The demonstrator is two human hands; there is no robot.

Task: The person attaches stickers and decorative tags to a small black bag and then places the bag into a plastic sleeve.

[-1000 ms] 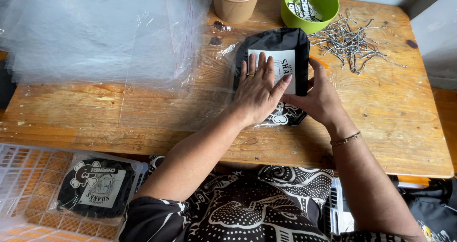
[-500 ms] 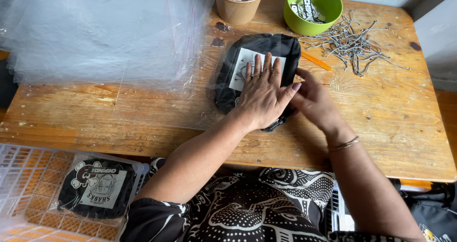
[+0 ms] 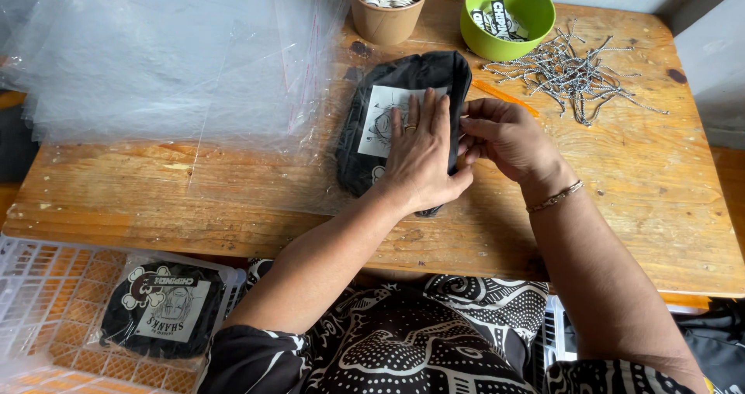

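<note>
A folded black garment (image 3: 371, 134) with a white printed patch lies on the wooden table (image 3: 636, 200), partly over a clear plastic bag (image 3: 256, 169). My left hand (image 3: 421, 155) presses flat on top of it, fingers spread, a ring on one finger. My right hand (image 3: 504, 136) pinches the garment's right edge with thumb and fingertips; a thin bracelet sits on that wrist.
A stack of clear plastic bags (image 3: 155, 60) covers the table's left. At the back stand a brown cup of tags (image 3: 388, 6) and a green bowl (image 3: 508, 14); a pile of string loops (image 3: 574, 72) and an orange stick (image 3: 504, 98) lie right. A white crate (image 3: 62, 316) holds a bagged black garment (image 3: 167, 309).
The garment has been folded narrower and turned lengthwise away from me. My left hand stayed pressing on top while my right hand moved up to its right edge.
</note>
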